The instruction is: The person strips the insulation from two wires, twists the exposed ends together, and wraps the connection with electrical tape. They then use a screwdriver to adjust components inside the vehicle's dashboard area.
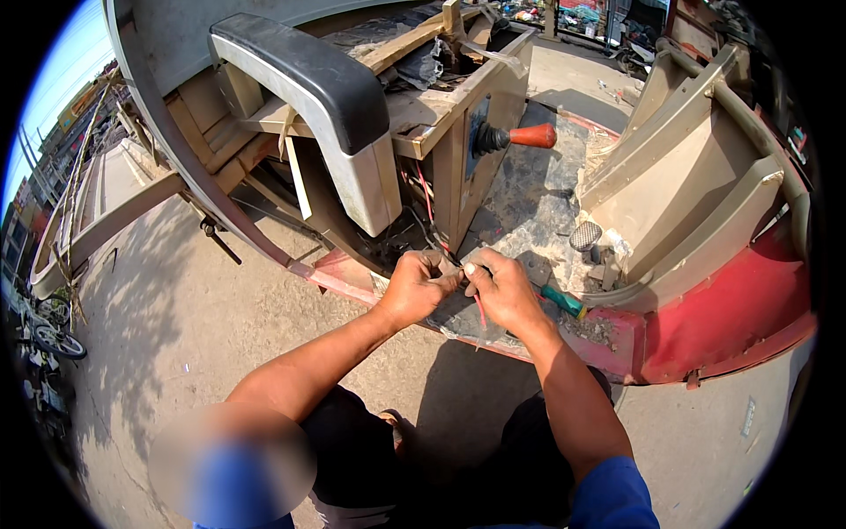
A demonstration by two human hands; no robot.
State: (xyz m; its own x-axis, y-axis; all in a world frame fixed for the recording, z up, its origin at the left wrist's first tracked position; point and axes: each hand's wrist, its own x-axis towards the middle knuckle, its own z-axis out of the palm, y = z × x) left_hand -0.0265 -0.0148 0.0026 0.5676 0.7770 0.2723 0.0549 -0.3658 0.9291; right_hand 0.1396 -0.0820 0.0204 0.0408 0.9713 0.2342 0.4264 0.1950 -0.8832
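Note:
My left hand point(416, 287) and my right hand point(506, 289) meet over the near edge of a small vehicle's open cab. Fingertips of both hands are closed in a pinch on thin electrical wires. A red end of wire point(481, 312) hangs below the right fingers. Behind the hands, another red wire point(425, 189) and dark ones run down from under the wooden seat box point(449, 115). The exact point where the wires meet is hidden by my fingers. On the floor right of my right hand lies a green-handled tool point(564, 301).
A gear lever with an orange-red knob point(532, 136) juts from the box. A black-topped armrest point(304, 75) overhangs at left. Debris and a metal pedal point(584, 235) lie by the beige front panel point(687, 176). Red bodywork point(731, 304) curves at right.

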